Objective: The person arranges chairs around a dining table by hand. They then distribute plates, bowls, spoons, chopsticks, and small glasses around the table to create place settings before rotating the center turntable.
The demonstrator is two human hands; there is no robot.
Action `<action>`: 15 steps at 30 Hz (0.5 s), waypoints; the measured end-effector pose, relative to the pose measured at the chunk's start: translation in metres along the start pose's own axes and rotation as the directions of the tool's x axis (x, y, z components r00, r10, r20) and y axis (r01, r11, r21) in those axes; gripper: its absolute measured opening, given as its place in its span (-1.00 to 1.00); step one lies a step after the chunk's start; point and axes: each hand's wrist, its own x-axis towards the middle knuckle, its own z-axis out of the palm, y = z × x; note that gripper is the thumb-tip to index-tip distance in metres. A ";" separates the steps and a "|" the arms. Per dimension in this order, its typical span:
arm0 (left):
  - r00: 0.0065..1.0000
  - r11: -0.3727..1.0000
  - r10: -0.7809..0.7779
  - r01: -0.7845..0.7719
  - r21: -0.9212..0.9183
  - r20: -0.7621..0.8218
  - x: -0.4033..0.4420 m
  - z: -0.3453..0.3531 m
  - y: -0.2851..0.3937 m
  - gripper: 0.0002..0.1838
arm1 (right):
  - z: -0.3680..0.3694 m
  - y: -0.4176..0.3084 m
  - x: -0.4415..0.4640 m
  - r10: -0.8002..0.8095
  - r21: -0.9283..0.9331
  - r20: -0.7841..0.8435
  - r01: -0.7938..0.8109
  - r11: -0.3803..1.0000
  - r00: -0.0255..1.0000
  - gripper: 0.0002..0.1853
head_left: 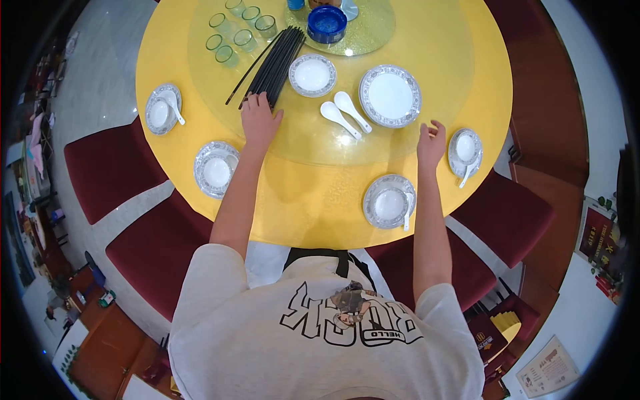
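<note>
My left hand (260,123) is at the near end of a bundle of black chopsticks (281,61), its fingers bent over the ends and its thumb off to the right. A single chopstick (251,71) lies a little apart on the bundle's left. My right hand (432,142) hovers over the table's right side with bent, separated fingers and nothing in it. Near it are a stack of patterned white plates (391,97) and a set place with a small bowl (466,147). Two white soup spoons (341,119) lie between my hands, below a smaller stack of patterned dishes (313,75).
Several green-tinted glasses (246,41) stand at the back left of the glass turntable (313,150). A blue ashtray (327,25) is at the back. Place settings with plates (373,217) line the yellow table's edge (293,230). Dark red chairs (110,170) surround it.
</note>
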 end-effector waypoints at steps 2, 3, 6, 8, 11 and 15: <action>1.000 0.999 0.006 -0.007 0.036 0.027 0.001 0.001 0.004 -0.43 | -0.014 0.001 -0.023 0.028 0.162 -0.003 -0.027 0.986 1.000 -0.65; 0.990 0.997 -0.069 0.067 0.024 0.119 0.001 0.002 0.007 -0.43 | -0.019 0.005 -0.035 0.029 0.163 -0.009 -0.027 0.986 1.000 -0.65; 0.960 0.988 -0.155 0.150 0.039 0.233 0.001 0.007 0.009 -0.46 | -0.022 0.025 -0.073 0.043 0.237 0.042 -0.051 0.970 0.998 -0.73; 0.952 0.986 -0.166 0.156 0.058 0.256 0.002 0.007 0.013 -0.48 | -0.020 0.028 -0.105 0.023 0.269 0.160 -0.066 0.961 0.987 -0.77; 0.927 0.968 -0.249 0.233 0.090 0.281 0.004 -0.002 0.019 -0.50 | -0.001 0.020 -0.156 -0.041 0.267 0.320 -0.049 0.962 0.947 -0.78; 0.880 0.958 -0.285 0.272 0.089 0.379 -0.026 -0.019 0.021 -0.55 | 0.050 0.008 -0.214 -0.010 0.322 0.711 -0.312 0.894 0.704 -0.75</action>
